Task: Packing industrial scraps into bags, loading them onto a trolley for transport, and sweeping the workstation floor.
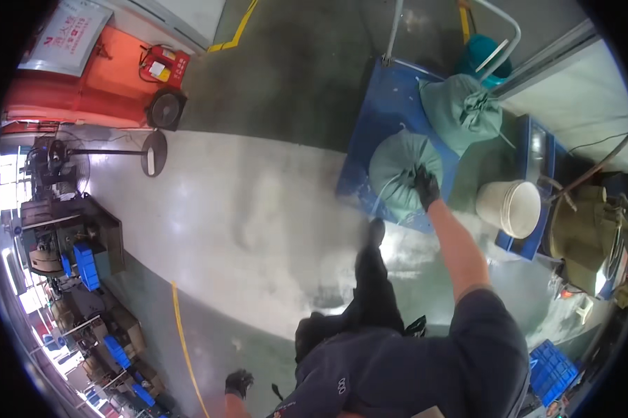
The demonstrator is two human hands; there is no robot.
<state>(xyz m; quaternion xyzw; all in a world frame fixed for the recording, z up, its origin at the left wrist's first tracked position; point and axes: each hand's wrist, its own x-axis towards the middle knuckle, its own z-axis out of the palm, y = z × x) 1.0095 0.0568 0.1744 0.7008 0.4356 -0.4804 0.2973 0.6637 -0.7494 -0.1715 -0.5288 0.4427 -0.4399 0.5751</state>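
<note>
My right hand [427,187], in a dark glove, reaches forward and is closed on the gathered neck of a grey-green sack [395,164]. That sack rests on the near part of a blue platform trolley [361,139]. A second tied sack [457,111] of the same colour sits behind it to the right, partly over the trolley's edge. My left hand [239,383], also dark-gloved, hangs low at my left side, away from the sacks. Its fingers are loosely bent and a little apart, with nothing visible in them.
The trolley's pale tube handle [515,35] rises at the far end, beside a teal bucket [483,57]. To the right stand a white bucket [519,207] and a blue frame [535,150]. A pedestal fan [155,153] and a red fire-equipment box [164,66] are far left.
</note>
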